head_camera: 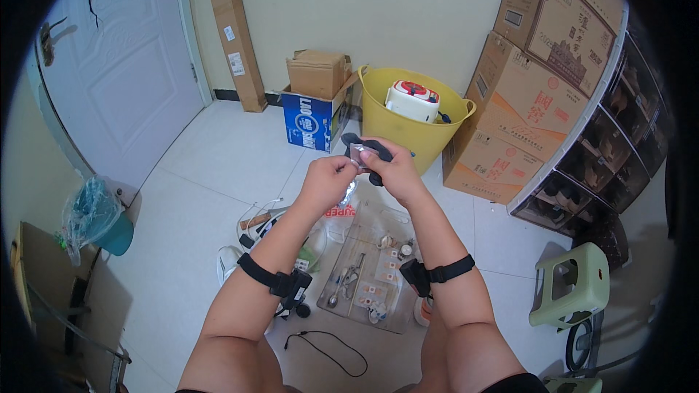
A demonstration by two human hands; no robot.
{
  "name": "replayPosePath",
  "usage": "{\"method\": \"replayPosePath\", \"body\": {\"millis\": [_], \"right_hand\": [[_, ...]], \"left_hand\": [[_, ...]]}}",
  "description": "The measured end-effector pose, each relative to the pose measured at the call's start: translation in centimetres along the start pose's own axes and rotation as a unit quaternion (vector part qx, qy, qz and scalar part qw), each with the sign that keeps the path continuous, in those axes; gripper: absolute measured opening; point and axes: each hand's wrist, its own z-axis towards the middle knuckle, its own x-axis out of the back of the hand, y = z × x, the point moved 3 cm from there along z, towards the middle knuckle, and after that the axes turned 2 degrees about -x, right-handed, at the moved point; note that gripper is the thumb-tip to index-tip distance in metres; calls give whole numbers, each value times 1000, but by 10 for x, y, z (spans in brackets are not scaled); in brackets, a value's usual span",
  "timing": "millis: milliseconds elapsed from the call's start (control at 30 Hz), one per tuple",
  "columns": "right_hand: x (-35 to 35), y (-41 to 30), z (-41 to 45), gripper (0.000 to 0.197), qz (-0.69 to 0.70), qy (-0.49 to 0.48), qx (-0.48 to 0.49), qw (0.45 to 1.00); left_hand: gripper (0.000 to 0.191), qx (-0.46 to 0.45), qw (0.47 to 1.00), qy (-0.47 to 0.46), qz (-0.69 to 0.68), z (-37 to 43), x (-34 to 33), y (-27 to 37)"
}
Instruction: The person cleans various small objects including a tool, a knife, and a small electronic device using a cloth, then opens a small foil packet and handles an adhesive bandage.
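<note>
My left hand [329, 179] pinches the edge of a small clear plastic packet [360, 156] between thumb and fingers. My right hand [394, 168] grips the packet with its thumb on top, together with a dark soft item [353, 140], perhaps cloth, that shows on both sides of the fingers. A shiny crinkled piece [348, 193] hangs just under the hands. Below, on the floor, lies a translucent board or lid [357, 229] bearing a metal spoon [333, 299], small carded pieces [390, 265] and other little items. A black cable [327, 333] lies nearer to me.
A yellow tub [401, 136] with a white appliance [412, 101] stands beyond my hands, beside a blue carton [307, 123]. Stacked cardboard boxes [516, 114] and a green stool [573, 284] are at right. Cables and tools [256, 221] lie left of the board; a teal bin [117, 234] stands far left.
</note>
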Motion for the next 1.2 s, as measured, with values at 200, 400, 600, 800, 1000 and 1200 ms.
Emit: {"method": "replayPosePath", "body": {"millis": [200,400,600,800,1000,1200], "right_hand": [[3,4,-2,18,-223,61,75,970],[6,-1,-5,36,-380,116,57,916],[16,8,2,56,-298,169,15,940],[36,12,8,64,-17,198,-58,978],[26,0,3,30,-1,123,-1,992],[15,-3,2,21,-56,58,16,997]], "left_hand": [[21,-16,999,-13,31,-3,-7,2],[21,5,999,-17,44,-2,-3,1],[22,-46,998,45,11,2,2,4],[26,14,993,93,-73,1,16,-2],[26,14,994,84,-74,3,18,2],[26,18,997,65,-44,3,13,2]]}}
